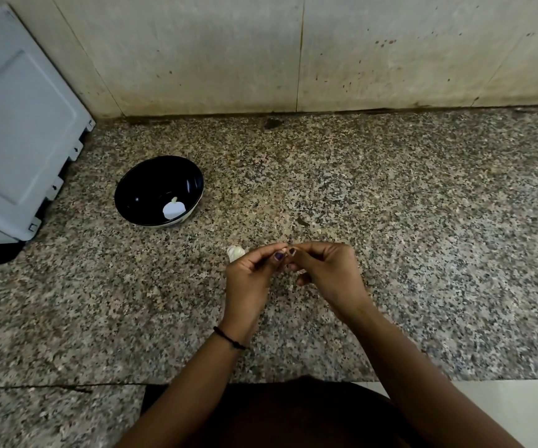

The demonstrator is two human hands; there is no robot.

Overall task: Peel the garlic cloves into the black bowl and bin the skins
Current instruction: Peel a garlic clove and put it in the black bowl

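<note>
Left hand (249, 279) and right hand (326, 273) meet fingertip to fingertip, pinching a mostly hidden garlic clove (288, 252) between them, while the black bowl (158, 191) lies up and leftward, nearer the left hand, unpeeled garlic (235, 252) just beside it.

Garlic clove between the fingertips of left hand (250, 279) and right hand (327, 273): almost wholly hidden; garlic piece (235, 252) half covered behind left hand; grey appliance (19, 130) cut by left edge.
</note>
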